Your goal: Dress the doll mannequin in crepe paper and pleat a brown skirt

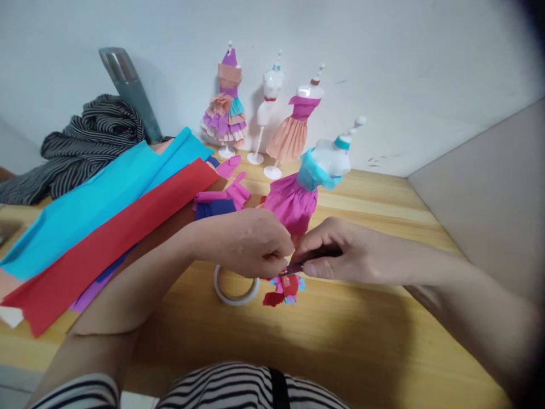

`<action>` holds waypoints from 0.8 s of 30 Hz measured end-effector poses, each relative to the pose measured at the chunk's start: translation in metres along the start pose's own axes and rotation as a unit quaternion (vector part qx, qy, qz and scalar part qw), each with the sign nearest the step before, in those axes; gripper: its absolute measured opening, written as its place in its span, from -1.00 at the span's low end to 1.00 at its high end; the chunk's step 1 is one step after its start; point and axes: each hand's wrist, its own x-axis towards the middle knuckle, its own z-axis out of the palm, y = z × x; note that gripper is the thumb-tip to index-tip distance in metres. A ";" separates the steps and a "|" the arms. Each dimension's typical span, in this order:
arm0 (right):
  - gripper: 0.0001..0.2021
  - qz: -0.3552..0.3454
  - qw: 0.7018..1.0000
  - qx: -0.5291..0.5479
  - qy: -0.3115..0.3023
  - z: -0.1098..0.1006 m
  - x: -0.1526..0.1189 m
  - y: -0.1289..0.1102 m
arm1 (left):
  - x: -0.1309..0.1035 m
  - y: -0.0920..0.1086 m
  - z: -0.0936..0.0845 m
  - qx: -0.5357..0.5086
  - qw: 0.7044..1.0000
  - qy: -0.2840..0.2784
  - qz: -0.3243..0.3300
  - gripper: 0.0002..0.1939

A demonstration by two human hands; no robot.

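My right hand [340, 250] is closed around a pair of dark-handled scissors [293, 269], their blades pointing left toward my other hand. My left hand [255, 241] is curled with knuckles up, right at the blade tips; whatever its fingers pinch is hidden. Below both hands, red, pink and blue paper scraps [289, 288] lie on the wooden table [340, 346]. A roll of tape [218, 284] rests flat beside them, under my left hand. Just beyond my hands stands a small dress form [330, 162] with a blue paper top and a magenta skirt.
Three more dress forms stand along the wall, including one in a ruffled dress [225, 113]. Blue crepe paper [106, 187] and red crepe paper [114, 244] cover the left side. Behind them are a striped cloth [93, 142] and a metal flask [130, 91].
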 end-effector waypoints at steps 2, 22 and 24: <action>-0.61 0.019 0.998 0.023 -0.055 -0.001 0.002 0.001 | 0.000 0.001 0.000 0.000 1.000 -0.003 -0.006 -0.65; -0.64 0.037 0.993 0.109 0.020 0.012 0.000 0.015 | -0.003 -0.008 -0.006 -0.051 0.999 0.012 0.006 -0.67; -0.65 0.040 0.993 0.107 0.029 0.013 -0.001 0.015 | -0.003 -0.008 -0.006 -0.051 0.999 0.016 0.010 -0.67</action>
